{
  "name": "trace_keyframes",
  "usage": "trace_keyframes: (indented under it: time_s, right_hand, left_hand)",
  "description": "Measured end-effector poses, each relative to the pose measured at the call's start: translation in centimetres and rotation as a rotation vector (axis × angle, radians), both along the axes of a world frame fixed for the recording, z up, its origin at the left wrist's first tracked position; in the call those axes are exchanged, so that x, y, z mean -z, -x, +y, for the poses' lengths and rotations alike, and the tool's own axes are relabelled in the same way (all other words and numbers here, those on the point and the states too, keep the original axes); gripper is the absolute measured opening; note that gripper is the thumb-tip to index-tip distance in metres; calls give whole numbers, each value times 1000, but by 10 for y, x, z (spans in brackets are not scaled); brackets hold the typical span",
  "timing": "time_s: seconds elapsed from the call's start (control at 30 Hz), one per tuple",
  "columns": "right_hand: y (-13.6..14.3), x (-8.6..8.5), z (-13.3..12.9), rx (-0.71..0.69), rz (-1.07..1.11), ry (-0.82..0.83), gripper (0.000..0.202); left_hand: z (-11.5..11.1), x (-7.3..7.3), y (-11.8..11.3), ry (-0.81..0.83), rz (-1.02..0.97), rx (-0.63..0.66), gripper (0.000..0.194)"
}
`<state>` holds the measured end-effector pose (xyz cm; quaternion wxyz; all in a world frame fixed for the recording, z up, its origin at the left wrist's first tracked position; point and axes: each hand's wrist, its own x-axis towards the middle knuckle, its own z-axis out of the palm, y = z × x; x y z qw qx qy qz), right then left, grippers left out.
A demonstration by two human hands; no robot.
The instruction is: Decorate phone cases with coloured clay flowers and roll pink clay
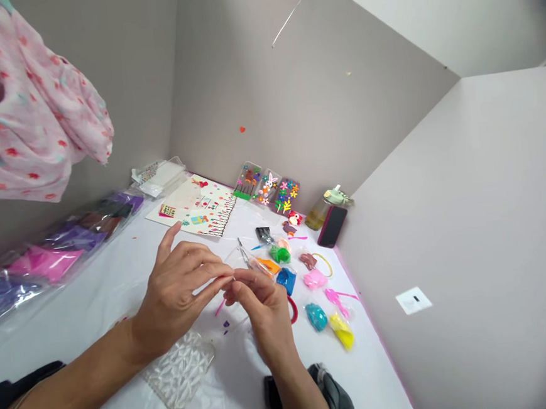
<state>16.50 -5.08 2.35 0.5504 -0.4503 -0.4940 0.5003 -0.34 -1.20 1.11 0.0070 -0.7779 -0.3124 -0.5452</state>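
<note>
Grey walls [255, 99] are meeting in a corner behind a white tabletop [97, 313]. Above its middle, the left hand [171, 294] and right hand [264, 306] are coming together at the fingertips, each grip pinching closed, thumb to finger; anything they are holding there is too small to tell. One finger of the left hand is sticking up. A red loop [293, 310] is peeking out just beside the right hand, and a clear faceted panel [184, 369] is lying below the left wrist. Purple bits [226, 325] are resting on the tabletop between panel and right hand. Just past the fingertips, a blue packet [286, 281], an orange packet [269, 266], a green packet [280, 254] and a black packet [264, 235] are sitting close together. Farther right, a brown packet [308, 261], a pink packet [315, 279], a teal packet [316, 316] and a yellow packet [342, 332] are spreading toward the edge. Toward the corner, a decorated sheet [197, 207] is lying flat near three decorated cases [266, 187], while a phone [332, 227] is leaning by a bottle [318, 212]. Along the left wall, bagged packets [46, 263] are forming a row, and above them a pink patterned cloth [24, 110] is hanging.
</note>
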Motion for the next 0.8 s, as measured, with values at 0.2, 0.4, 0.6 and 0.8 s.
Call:
trace_keyframes:
  time_s: [0.2,0.4,0.6,0.8]
  right_hand:
    - [0,-1,1,33,-6,4,14]
    - [0,2,0,37,-135,-47,14]
    - [0,15,-3,84,-424,-219,17]
    - [0,13,-1,57,-388,-201,17]
  left_hand:
    - [1,0,0,4,13,-36,5]
    - [1,-1,2,-20,88,-52,12]
    - [-1,-5,2,-37,150,-17,14]
    - [2,-3,-4,-44,216,-86,15]
